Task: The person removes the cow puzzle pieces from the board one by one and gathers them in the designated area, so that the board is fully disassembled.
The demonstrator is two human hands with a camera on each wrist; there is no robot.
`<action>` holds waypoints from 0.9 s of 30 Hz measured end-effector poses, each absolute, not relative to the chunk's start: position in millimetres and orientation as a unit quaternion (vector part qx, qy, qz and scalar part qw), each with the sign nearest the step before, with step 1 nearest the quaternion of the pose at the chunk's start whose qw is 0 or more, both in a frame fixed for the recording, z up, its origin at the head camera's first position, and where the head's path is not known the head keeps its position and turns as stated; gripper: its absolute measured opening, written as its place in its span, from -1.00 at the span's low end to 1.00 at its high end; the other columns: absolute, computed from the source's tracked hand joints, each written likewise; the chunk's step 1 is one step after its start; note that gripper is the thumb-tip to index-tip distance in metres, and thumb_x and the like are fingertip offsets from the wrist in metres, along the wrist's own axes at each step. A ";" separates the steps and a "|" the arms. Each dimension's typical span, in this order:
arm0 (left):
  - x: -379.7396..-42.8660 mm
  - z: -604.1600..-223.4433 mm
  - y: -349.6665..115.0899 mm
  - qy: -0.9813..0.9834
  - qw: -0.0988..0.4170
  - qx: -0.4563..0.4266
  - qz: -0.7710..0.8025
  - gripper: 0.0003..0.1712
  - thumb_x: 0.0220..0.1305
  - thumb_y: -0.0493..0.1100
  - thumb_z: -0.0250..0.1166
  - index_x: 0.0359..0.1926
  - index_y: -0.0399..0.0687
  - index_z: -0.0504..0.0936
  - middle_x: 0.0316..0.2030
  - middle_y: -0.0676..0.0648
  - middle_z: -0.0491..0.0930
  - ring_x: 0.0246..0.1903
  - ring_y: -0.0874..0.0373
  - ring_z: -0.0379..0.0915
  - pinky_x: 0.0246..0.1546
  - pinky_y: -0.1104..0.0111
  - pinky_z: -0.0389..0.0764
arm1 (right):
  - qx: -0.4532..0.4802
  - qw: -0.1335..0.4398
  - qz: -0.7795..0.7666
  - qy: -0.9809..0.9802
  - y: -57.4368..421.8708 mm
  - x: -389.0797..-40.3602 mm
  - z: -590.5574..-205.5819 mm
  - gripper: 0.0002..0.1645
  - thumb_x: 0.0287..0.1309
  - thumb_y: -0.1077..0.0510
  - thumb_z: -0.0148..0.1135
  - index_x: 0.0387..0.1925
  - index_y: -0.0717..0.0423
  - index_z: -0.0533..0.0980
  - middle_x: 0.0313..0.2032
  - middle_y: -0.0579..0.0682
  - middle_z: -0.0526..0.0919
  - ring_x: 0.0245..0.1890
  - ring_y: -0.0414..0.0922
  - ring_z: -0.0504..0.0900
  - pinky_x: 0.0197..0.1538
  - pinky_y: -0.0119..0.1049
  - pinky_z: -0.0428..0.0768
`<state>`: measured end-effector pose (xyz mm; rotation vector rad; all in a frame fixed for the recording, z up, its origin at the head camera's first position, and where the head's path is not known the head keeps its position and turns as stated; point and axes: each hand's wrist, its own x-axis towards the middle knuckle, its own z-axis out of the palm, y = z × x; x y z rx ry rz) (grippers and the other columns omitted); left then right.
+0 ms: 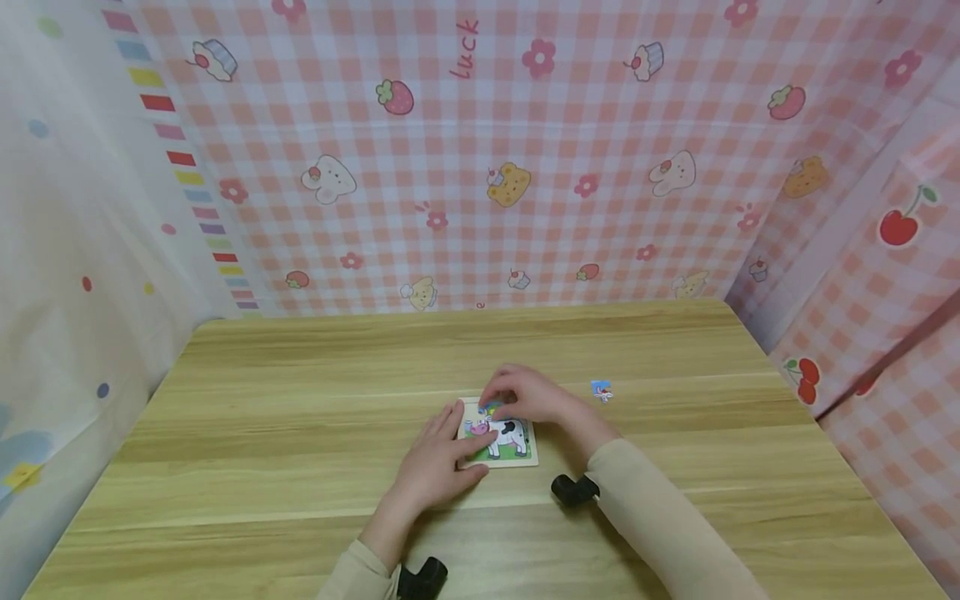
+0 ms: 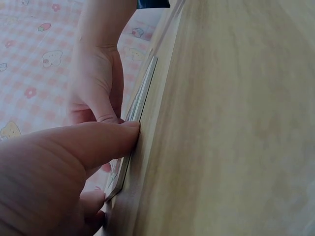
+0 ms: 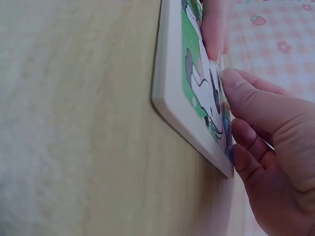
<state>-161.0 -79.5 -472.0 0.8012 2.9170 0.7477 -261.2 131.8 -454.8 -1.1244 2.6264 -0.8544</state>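
A small square jigsaw puzzle [image 1: 510, 442] of a black-and-white cow, set in a pale wooden frame, lies flat on the table. My left hand [image 1: 435, 467] rests against its left side. The left thumb touches the near edge, and a straight finger reaches over the cow picture. Over the far part of the puzzle my right hand [image 1: 521, 393] is bent down, pinching a small blue-and-yellow puzzle piece [image 1: 491, 409] at the picture's top. Fingers partly cover that piece. In the right wrist view the right thumb and curled fingers meet the board's far side.
A loose blue puzzle piece [image 1: 602, 390] lies on the wooden table [image 1: 300, 467], right of the board. Behind the table hangs a pink checked curtain [image 1: 465, 183]. Black wrist devices [image 1: 574, 490] sit beneath both sleeves.
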 end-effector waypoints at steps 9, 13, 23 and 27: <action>-162.6 -482.1 -82.6 0.925 -0.013 0.251 0.283 -0.47 0.21 0.04 0.39 0.22 0.16 0.63 0.45 -0.37 0.10 0.45 -0.30 -0.07 0.38 -0.19 0.01 | -0.361 0.089 -0.281 0.885 129.8 -262.9 -458.2 -0.75 0.10 0.20 0.45 -0.15 -0.08 0.69 -0.15 -0.13 0.54 -0.18 -0.19 0.48 -0.05 -0.30 0.51; -165.2 -486.6 -84.4 0.921 -0.029 0.249 0.297 -0.45 0.16 0.06 0.43 0.20 0.15 0.65 0.44 -0.33 0.15 0.43 -0.33 -0.05 0.33 -0.28 0.05 | -0.360 0.090 -0.281 0.885 129.8 -263.3 -458.9 -0.75 0.10 0.21 0.45 -0.15 -0.08 0.69 -0.15 -0.14 0.54 -0.18 -0.19 0.48 -0.05 -0.30 0.51; -167.3 -488.8 -86.8 0.927 -0.029 0.242 0.285 -0.41 0.14 0.14 0.44 0.21 0.21 0.64 0.46 -0.26 0.16 0.44 -0.30 -0.05 0.33 -0.28 0.04 | -0.368 0.093 -0.269 0.885 128.5 -262.3 -454.4 -0.76 0.11 0.22 0.43 -0.16 -0.08 0.68 -0.14 -0.12 0.53 -0.17 -0.17 0.48 -0.03 -0.28 0.50; -168.2 -489.2 -86.8 0.929 -0.024 0.241 0.281 -0.42 0.14 0.15 0.44 0.21 0.22 0.64 0.46 -0.25 0.16 0.44 -0.29 -0.05 0.33 -0.27 0.06 | -0.361 0.103 -0.261 0.889 126.3 -262.5 -453.2 -0.78 0.14 0.22 0.42 -0.18 -0.08 0.67 -0.15 -0.13 0.52 -0.17 -0.17 0.47 -0.03 -0.29 0.49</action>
